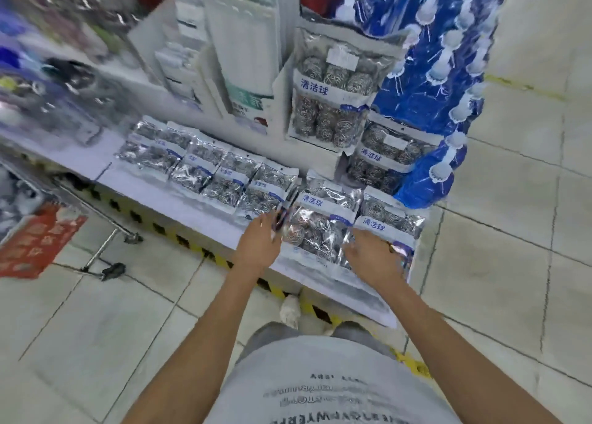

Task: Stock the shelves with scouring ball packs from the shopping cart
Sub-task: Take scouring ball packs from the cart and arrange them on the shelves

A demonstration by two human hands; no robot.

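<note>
Shop aisle, pale tiled floor [512, 263]; low white shelf board [105, 167] with yellow-black striped edge. Row of crinkly clear-and-silver scouring ball packs [205, 170] lies flat on it, running from 10 o'clock toward hands. Left hand [259, 244], fingers spread, presses left edge of nearest glossy pack [323, 225]; right hand [373, 257] rests on its right edge, grip unclear (blurred). Judgement: square pack flush with neighbours, press flat — slippery film slides. Cart frame [96, 212] at 9 o'clock.
</note>
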